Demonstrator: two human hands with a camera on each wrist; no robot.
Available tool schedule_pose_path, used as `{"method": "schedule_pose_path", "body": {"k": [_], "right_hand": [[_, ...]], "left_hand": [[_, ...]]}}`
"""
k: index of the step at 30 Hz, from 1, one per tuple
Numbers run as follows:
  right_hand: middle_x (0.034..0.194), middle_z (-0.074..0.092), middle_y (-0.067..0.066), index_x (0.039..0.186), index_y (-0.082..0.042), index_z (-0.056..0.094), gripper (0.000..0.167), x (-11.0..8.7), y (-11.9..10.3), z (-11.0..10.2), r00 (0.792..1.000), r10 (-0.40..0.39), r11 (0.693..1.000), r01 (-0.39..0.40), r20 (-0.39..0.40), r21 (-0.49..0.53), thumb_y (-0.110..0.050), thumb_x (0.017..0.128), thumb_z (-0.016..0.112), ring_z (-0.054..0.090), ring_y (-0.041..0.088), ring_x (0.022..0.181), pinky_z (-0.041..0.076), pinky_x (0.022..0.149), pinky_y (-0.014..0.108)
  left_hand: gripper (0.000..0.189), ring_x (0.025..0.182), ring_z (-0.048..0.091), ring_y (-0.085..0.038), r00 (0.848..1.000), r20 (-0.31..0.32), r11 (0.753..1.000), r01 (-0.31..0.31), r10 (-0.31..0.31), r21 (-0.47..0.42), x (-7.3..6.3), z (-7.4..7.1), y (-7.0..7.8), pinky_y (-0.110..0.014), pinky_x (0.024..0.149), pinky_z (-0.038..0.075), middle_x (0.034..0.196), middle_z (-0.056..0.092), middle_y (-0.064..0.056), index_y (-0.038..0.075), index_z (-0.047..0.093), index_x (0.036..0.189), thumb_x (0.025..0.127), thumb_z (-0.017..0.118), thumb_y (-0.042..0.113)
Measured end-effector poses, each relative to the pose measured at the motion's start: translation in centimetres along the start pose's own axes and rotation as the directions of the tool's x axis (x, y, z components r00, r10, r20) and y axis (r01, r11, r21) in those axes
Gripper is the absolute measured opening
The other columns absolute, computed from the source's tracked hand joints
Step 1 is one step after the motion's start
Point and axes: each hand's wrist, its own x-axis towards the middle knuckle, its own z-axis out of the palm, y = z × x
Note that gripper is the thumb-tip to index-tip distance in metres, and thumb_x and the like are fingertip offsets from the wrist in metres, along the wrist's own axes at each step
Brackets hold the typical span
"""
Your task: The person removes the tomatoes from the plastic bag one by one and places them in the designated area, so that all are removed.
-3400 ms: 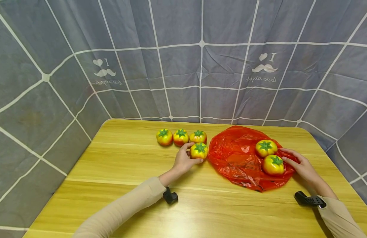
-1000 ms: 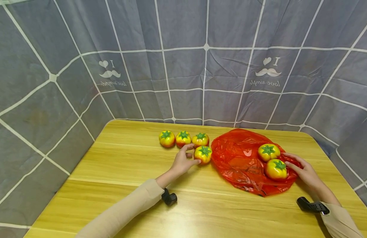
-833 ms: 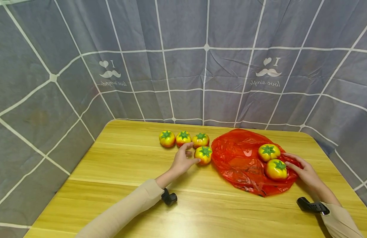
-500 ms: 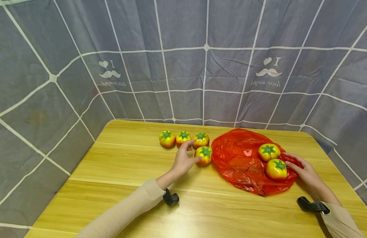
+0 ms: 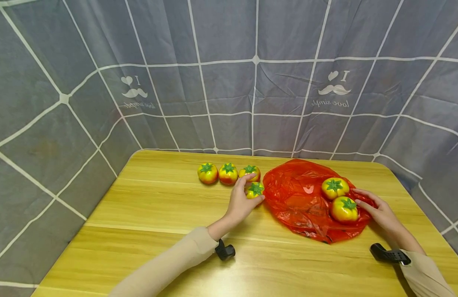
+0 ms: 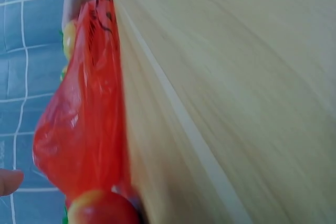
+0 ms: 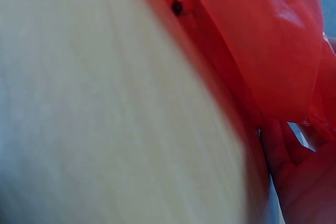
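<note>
Reaching farther right than half a second ago, the left hand (image 5: 239, 205) now has its thumb across the near side of the front tomato (image 5: 255, 189) and its fingers over the far side, where the thumb earlier only met the left edge. The tomato itself sits about where it did, on the wooden table (image 5: 169, 202) just beside the left edge of the red plastic bag (image 5: 293, 194) — so the change seems to be in the grasp, and the work looks to be at taking hold. It lies between thumb and fingers, yet whether they pinch it I cannot tell; in the left wrist view one fingertip shows apart from it. The right hand (image 5: 381, 215) matches its earlier pose, at the bag's right edge beside the two tomatoes (image 5: 334, 187) lying on it — whether it pinches the film is unclear. Behind the left hand stands a row of three tomatoes (image 5: 228, 173).
</note>
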Motion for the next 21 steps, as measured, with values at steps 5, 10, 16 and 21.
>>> {"method": "schedule_pose_path", "body": {"k": [5, 10, 16, 21], "right_hand": [[0.115, 0.06, -0.028, 0.132, -0.015, 0.057, 0.038, 0.0, 0.1, 0.1, 1.0, -0.009, 0.991, 0.006, 0.026, 0.133, -0.002, 0.097, 0.05, 0.054, -0.014, 0.102, 0.045, 0.08, 0.004], [0.116, 0.058, -0.028, 0.132, -0.017, 0.056, 0.037, 0.0, 0.0, 0.1, 0.999, 0.021, 0.987, -0.026, 0.032, 0.159, -0.004, 0.098, 0.049, 0.054, -0.014, 0.101, 0.046, 0.079, 0.005], [0.115, 0.059, -0.027, 0.132, -0.017, 0.056, 0.038, -0.1, -0.1, 0.0, 0.999, 0.034, 0.98, -0.041, 0.043, 0.192, -0.004, 0.098, 0.049, 0.056, -0.013, 0.1, 0.048, 0.078, 0.007], [0.116, 0.055, -0.029, 0.134, -0.017, 0.054, 0.037, 0.0, 0.0, -0.1, 0.998, 0.042, 0.99, -0.046, 0.036, 0.131, -0.007, 0.098, 0.05, 0.054, -0.015, 0.1, 0.047, 0.079, 0.005]], "left_hand": [[0.061, 0.112, 0.055, -0.032, 1.0, 0.013, 1.0, -0.021, 0.021, -0.002, 0.0, 1.4, 0.3, -0.042, 0.092, 0.047, 0.13, 0.055, -0.012, 0.005, 0.054, 0.129, 0.073, 0.077, 0.002], [0.06, 0.113, 0.054, -0.032, 0.998, 0.055, 1.0, -0.013, 0.014, -0.02, -0.2, 2.8, 1.0, -0.041, 0.094, 0.047, 0.131, 0.054, -0.014, 0.007, 0.053, 0.131, 0.076, 0.076, 0.004], [0.059, 0.113, 0.053, -0.031, 0.995, 0.095, 0.999, -0.03, 0.031, -0.018, -0.6, 4.6, 1.5, -0.04, 0.093, 0.047, 0.129, 0.055, -0.014, 0.01, 0.052, 0.131, 0.077, 0.076, 0.006], [0.057, 0.112, 0.053, -0.029, 0.991, 0.12, 0.998, -0.063, 0.066, -0.028, -0.9, 5.9, 2.0, -0.037, 0.093, 0.048, 0.128, 0.055, -0.011, 0.01, 0.053, 0.13, 0.077, 0.076, 0.006]]}}
